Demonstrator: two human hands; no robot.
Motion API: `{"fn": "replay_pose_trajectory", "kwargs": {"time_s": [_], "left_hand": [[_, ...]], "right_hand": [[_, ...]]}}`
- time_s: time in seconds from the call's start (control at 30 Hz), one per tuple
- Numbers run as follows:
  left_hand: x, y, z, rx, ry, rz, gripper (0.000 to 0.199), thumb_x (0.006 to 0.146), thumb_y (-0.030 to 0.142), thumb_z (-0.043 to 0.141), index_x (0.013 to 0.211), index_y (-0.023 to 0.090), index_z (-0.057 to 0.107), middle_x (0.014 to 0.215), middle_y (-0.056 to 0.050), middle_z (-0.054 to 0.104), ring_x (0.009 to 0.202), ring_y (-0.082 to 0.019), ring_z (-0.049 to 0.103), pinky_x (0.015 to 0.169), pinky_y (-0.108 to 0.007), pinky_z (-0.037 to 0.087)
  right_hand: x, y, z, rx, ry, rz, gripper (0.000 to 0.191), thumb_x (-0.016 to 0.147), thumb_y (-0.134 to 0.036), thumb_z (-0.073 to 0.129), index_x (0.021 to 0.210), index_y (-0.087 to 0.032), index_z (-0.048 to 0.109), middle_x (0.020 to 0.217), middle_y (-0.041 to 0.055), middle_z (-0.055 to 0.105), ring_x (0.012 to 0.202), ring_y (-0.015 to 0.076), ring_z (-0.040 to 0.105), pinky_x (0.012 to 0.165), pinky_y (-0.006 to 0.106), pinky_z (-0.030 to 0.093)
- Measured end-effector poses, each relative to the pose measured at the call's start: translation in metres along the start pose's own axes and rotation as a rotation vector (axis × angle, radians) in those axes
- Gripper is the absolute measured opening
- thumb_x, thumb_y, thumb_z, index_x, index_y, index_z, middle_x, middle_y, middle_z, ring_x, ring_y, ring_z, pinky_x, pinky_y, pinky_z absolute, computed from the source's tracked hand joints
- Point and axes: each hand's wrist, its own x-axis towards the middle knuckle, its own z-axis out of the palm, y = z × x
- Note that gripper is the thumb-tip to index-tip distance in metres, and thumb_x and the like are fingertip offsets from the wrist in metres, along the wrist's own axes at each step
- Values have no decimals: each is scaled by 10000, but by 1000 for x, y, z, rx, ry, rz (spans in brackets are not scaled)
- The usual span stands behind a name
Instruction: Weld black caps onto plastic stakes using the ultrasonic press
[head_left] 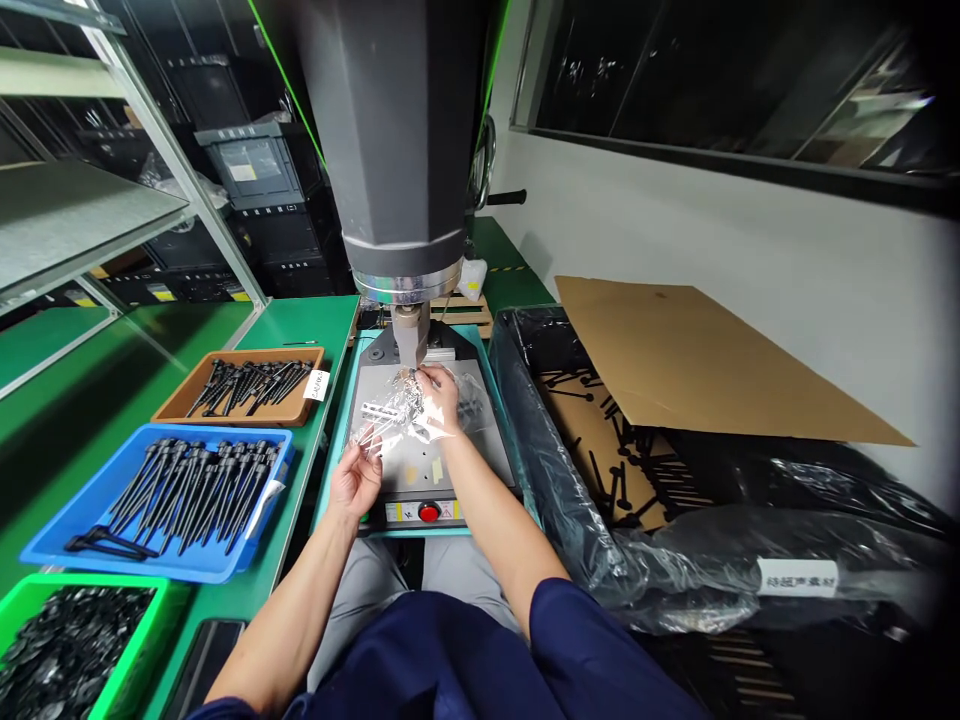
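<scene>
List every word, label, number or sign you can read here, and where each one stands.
"待超声素材": white label on the plastic lining, right.
Too small or blurred: tags on the orange tray and blue tray; grey crate's label; black crates' markings; stickers beside the red button.

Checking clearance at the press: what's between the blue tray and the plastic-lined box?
A strip of green tabletop, then the gray press plate and red button, with the left hand and right hand over the plate. Head view.

A grey crate [259,172] sits atop black crates [281,237] near metal shelving [82,215].
</scene>
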Motion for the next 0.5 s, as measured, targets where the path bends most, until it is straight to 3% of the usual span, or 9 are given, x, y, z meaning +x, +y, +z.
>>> {"fn": "replay_pose_trajectory", "kwargs": {"time_s": [0.17, 0.37, 0.5], "left_hand": [[-1, -4, -1, 3, 0, -8, 240, 824, 50, 574, 1006, 170, 675, 1060, -89, 698, 906, -150, 688, 635, -174, 580], [-2, -6, -4, 23, 1, 27, 125, 791, 59, 630, 799, 176, 674, 1193, -57, 682, 940, -157, 692, 640, -170, 573], [-1, -6, -7, 50, -4, 35, 136, 787, 71, 648, 848, 187, 685, 1221, -52, 674, 999, -160, 680, 667, -159, 561]], "right_hand": [[5, -2, -3, -5, -137, -17, 266, 802, -363, 569, 948, -186, 703, 1184, 111, 638, 1154, 244, 565, 1041, 409, 424], [-1, -7, 1, -40, -101, 46, 304, 750, -373, 596, 970, -175, 664, 1202, 117, 611, 1092, 239, 588, 984, 402, 463], [-13, -4, -5, 0, -137, 133, 515, 790, -441, 570, 1234, -179, 575, 1286, 116, 577, 1138, 237, 565, 1022, 426, 436]]}}
